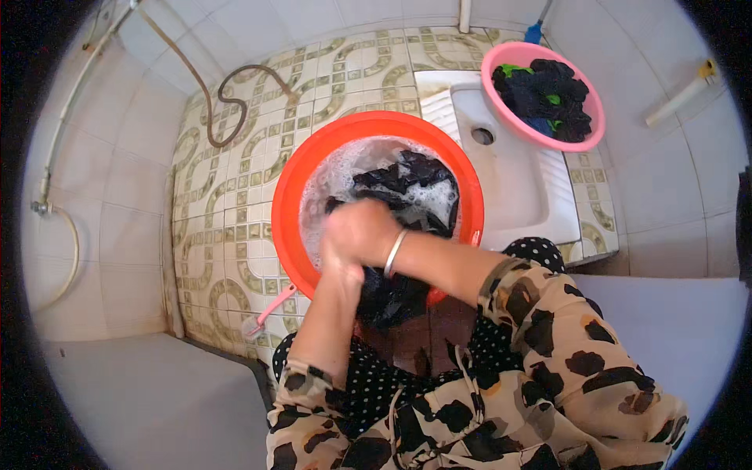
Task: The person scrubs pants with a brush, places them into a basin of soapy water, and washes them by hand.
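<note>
A red plastic basin (pixel 288 176) stands before me, with soapy water (pixel 329 170) and soaked black cloth (pixel 411 170) inside. Over its near half my left hand (pixel 346 235) and my right hand (pixel 373 229) are pressed together and blurred by motion. One forearm comes from the left, the other from the right with a silver bangle (pixel 395 252) at its wrist. Black cloth shows around the hands and hangs down over the basin's near edge (pixel 390 296). The fingers are too blurred to tell which of them hold the cloth.
A pink basin (pixel 490 88) of dark and green clothes rests on the far part of a white squat toilet (pixel 529 200). A pink-handled brush (pixel 276 305) lies left of the red basin. A brown hose (pixel 214 111) curls on the tiled floor by the wall pipe (pixel 64 111).
</note>
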`<state>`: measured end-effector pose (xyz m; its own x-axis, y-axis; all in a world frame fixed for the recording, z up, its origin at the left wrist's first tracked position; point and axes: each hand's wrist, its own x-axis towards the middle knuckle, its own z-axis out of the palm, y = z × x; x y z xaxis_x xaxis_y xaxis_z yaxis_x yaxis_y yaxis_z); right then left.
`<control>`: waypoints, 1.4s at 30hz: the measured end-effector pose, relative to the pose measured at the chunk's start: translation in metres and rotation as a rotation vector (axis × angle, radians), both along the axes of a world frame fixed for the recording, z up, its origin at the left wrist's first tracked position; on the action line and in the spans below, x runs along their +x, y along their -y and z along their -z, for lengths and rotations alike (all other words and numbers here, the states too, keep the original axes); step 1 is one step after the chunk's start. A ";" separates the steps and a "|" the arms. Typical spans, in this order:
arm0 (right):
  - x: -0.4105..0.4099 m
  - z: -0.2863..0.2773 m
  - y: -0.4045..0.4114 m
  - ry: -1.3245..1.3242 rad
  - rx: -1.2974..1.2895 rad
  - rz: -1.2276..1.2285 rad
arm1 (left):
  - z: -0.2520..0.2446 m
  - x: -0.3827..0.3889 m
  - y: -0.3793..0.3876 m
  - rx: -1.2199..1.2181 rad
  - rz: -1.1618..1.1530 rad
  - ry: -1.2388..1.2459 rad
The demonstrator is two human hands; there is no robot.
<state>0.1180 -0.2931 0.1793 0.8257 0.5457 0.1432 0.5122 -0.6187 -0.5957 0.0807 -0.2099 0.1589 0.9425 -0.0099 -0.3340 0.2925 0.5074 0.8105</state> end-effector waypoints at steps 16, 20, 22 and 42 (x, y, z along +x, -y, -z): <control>0.092 0.142 -0.004 0.230 -0.246 0.056 | 0.106 0.031 -0.059 0.759 -0.302 -0.367; 0.098 0.123 -0.007 0.162 -0.356 -0.300 | 0.093 0.027 -0.060 0.587 -0.316 -0.622; 0.133 0.097 -0.011 -0.242 -0.605 -0.042 | 0.103 0.024 -0.064 0.432 -0.384 -0.585; 0.063 0.052 -0.044 -0.031 0.059 0.182 | 0.015 0.039 -0.012 -0.372 -0.243 -0.368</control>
<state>0.1809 -0.2495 0.1275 0.9143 0.3787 0.1434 0.3760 -0.6627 -0.6476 0.1194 -0.1979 0.1436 0.7548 0.0126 -0.6558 0.3613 0.8265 0.4316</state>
